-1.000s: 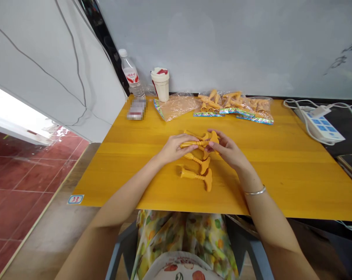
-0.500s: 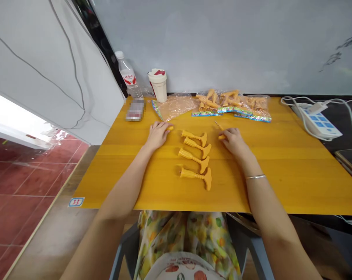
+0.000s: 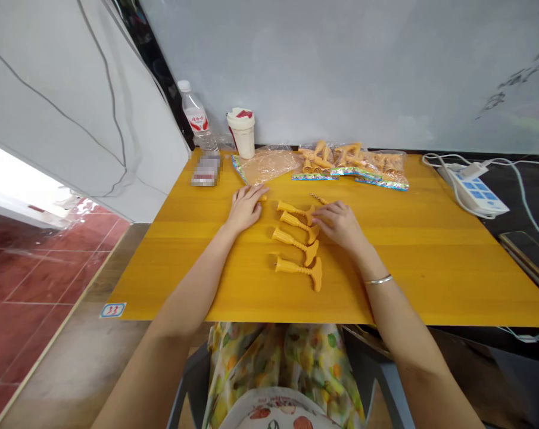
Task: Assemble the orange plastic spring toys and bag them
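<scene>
Four-part row aside, several yellow plastic corkscrews (image 3: 291,238) lie side by side on the wooden table, T-handles to the right. Left of them, my left hand (image 3: 246,208) rests on the tabletop with its fingers round a yellow plastic sleeve (image 3: 264,198), mostly hidden. My right hand (image 3: 340,223) is closed on a corkscrew screw piece; its metal spiral (image 3: 319,199) points up and left, and the palm covers its handle. The right fingertips are beside the handle of the farthest corkscrew in the row; whether they touch it I cannot tell.
Bags of yellow corkscrews (image 3: 352,161) lie along the back beside an opened plastic bag (image 3: 269,164). A white cup (image 3: 243,134), a water bottle (image 3: 198,119) and a blurred box (image 3: 206,170) stand back left. A power strip (image 3: 474,190) with cables lies at the right.
My right hand has moved left with the screw piece, up to the handles of the row. My left hand has stayed nearly in place.
</scene>
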Available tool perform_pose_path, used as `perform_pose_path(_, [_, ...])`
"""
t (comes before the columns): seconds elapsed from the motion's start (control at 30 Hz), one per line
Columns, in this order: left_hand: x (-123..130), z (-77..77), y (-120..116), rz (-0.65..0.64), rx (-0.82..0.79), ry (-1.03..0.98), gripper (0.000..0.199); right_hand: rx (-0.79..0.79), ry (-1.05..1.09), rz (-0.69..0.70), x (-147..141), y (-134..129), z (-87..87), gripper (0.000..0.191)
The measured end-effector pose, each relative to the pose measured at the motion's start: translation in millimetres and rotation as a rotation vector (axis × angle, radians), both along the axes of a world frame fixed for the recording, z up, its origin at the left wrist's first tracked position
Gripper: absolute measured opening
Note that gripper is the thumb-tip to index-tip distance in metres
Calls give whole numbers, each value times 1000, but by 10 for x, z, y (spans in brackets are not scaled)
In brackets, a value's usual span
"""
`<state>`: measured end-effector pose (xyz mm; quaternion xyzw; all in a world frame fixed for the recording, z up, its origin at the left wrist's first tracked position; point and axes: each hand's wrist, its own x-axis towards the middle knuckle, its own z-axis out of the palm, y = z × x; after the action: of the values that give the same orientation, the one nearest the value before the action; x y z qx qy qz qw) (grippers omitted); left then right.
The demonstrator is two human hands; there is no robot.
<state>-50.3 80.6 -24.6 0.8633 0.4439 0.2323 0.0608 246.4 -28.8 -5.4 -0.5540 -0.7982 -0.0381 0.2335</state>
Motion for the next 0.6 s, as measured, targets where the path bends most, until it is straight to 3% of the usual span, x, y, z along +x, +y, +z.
perform_pose_path(0.17, [11,-2,-15,-12,-12,-18,66,-104,-78,140,-358,-69,4,26])
perform_pose_path(0.4, [45,15,-47,-10,-10,-17,67,-178,-21,300,-315,-113,73,22])
perform_pose_path(0.47, [54,7,-56,-16,5,-15,67,-155,1,242,-205,-101,99,25])
perform_pose_path(0.6, [67,-16,-41,-8,8,-8,68,-39,-91,-131,106,-50,46,25])
